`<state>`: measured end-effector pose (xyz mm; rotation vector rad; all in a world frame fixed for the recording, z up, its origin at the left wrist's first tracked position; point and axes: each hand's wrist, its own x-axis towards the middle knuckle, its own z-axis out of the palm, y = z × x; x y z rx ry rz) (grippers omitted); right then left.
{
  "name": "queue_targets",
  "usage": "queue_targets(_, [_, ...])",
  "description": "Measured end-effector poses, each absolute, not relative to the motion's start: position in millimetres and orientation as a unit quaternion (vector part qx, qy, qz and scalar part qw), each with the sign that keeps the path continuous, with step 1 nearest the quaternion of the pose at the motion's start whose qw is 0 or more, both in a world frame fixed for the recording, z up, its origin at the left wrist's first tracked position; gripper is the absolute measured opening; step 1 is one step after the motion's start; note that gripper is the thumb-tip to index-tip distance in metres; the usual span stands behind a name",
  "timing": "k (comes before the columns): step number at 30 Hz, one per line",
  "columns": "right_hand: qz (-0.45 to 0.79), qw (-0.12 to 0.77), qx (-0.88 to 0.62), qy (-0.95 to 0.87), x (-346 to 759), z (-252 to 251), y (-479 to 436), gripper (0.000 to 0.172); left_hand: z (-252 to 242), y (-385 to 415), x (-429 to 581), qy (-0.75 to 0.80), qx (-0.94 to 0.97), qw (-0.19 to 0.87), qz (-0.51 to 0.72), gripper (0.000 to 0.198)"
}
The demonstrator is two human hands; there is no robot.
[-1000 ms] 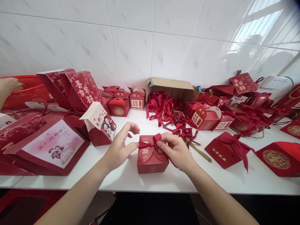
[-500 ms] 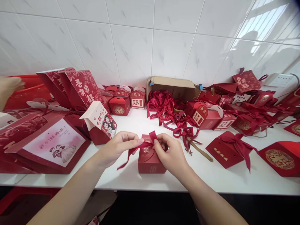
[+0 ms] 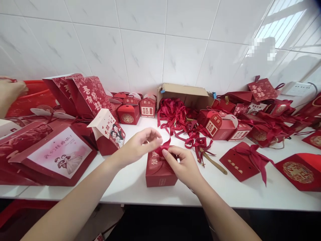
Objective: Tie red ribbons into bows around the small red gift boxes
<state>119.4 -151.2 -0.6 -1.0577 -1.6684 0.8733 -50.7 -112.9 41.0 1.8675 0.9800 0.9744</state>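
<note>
The left hand pinched a red ribbon between thumb and fingertips, and the right hand gripped the same ribbon's loop from the 4 o'clock side, both directly over one small red box that sat near the front edge of the white counter. One ribbon and one box were in hand. At 12 o'clock lay a heap of loose red ribbons spilling from one open cardboard carton against the tiled wall. At 9 o'clock stood a tent-shaped box with cartoon figures, and beyond it a large flat box with a pink picture. At 3 o'clock lay a flat red box tied with a bow. Another person's hand rested on a red basket at 10 o'clock, well apart.
</note>
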Motion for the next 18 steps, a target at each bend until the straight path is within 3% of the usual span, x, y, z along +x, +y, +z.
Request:
queue_targets(3, [0.358,0.483,-0.432,-0.673,118.7,-1.4,-151.3,0.030,27.4,-123.0,-58.3,0.414,0.757,0.364,0.351,0.020])
queue_targets(6, [0.378,0.512,-0.447,-0.629,116.1,-4.7,-151.6,0.013,18.2,-132.7,-58.8,0.440,0.739,0.334,0.386,0.017])
queue_targets(10, [0.374,0.548,-0.446,-0.601,112.8,-9.3,-151.7,0.019,12.7,-140.2,-54.6,0.430,0.745,0.316,0.401,0.013])
queue_targets(14, [0.315,0.537,-0.437,-0.649,113.2,-8.3,-152.8,0.004,9.7,-141.1,-50.1,0.428,0.750,0.290,0.414,0.007])
queue_targets(18, [0.232,0.509,-0.437,-0.705,116.2,-7.5,-155.0,0.012,3.4,-140.2,-47.9,0.432,0.723,0.289,0.454,0.007])
